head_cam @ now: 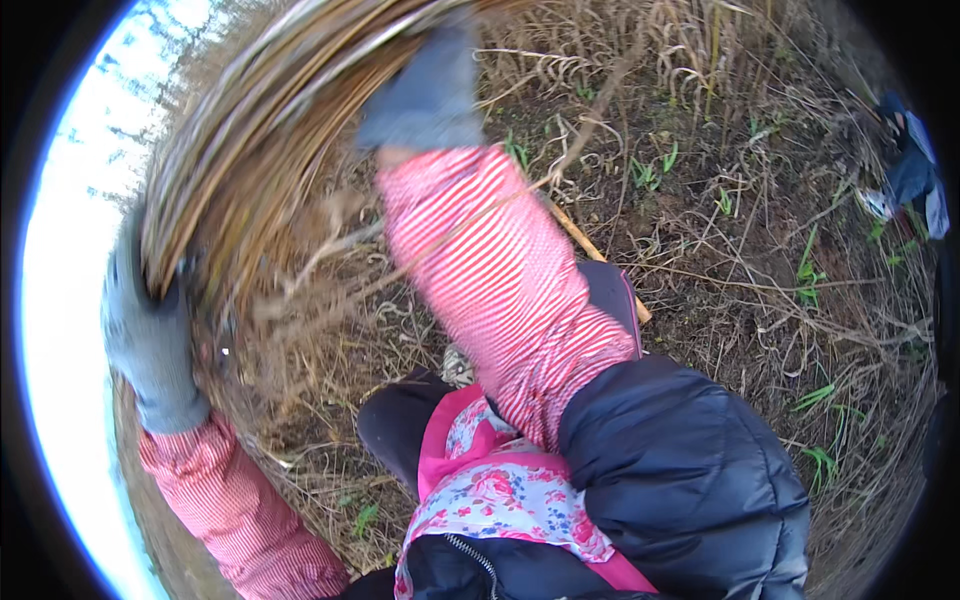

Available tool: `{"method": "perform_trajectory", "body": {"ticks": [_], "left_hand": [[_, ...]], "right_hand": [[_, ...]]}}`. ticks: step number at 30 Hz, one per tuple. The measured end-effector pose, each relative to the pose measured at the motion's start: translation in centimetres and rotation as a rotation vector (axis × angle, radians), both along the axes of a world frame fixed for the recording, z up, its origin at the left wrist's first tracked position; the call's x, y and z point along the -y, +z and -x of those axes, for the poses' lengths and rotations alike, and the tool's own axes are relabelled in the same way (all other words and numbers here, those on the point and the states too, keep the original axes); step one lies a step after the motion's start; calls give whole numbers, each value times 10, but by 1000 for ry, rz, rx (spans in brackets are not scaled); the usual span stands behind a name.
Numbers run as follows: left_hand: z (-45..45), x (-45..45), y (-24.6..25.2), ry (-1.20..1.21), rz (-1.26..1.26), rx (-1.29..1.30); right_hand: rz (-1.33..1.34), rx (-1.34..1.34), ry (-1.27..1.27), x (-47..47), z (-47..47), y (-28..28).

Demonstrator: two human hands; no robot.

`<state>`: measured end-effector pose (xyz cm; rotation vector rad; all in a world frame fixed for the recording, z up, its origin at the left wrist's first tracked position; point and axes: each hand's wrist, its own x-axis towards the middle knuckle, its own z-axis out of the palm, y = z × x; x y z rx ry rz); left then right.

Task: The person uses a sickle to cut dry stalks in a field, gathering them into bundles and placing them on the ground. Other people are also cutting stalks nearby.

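A thick bundle of long dry stalks [277, 97], blurred by motion, arcs across the upper left of the head view. At its lower left end my left hand [150, 337], in a grey knit glove, is closed around the stalks. My right hand [431, 94], in a similar glove, reaches up to the bundle near the top. Its fingers are hidden behind the stalks, which bend between both hands. Red-and-white striped sleeve covers [480, 247] run up my forearms.
Dry grass and bare soil [675, 225] with green shoots surround my knees [397, 420]. A wooden stick [581, 232] lies beside my right knee. Taller dry grass [675, 37] stands ahead. Dark blue fabric [911, 172], perhaps another person's clothing, shows at the far right.
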<state>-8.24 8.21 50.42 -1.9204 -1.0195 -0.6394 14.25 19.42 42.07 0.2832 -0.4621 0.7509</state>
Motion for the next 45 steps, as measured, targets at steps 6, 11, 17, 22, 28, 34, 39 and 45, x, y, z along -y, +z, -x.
{"method": "perform_trajectory", "body": {"ticks": [6, 11, 17, 22, 28, 34, 39, 45], "left_hand": [[-57, -12, 41, -170, -120, -49], [-84, -16, -21, -65, 13, -84], [-101, -69, -143, -170, 511, -22], [-90, -110, -258, -276, 831, 184], [-60, -124, -336, -180, 934, 403], [-24, -145, -359, -223, 1085, 695], [-6, -151, -369, -215, 1128, 839], [14, -154, -366, -204, 1065, 901]], "right_hand": [[284, 422, -1461, 25, -127, 22], [-149, 235, -6, 50, -152, -41], [356, 144, 182, 65, -170, -161], [930, 683, 316, 87, -219, -237], [1094, 396, 437, 100, -254, -340], [2124, 1532, -149, 89, -268, -463], [2184, 1959, 337, 72, -240, -487], [2181, 2155, 265, 65, -233, -482]]}}
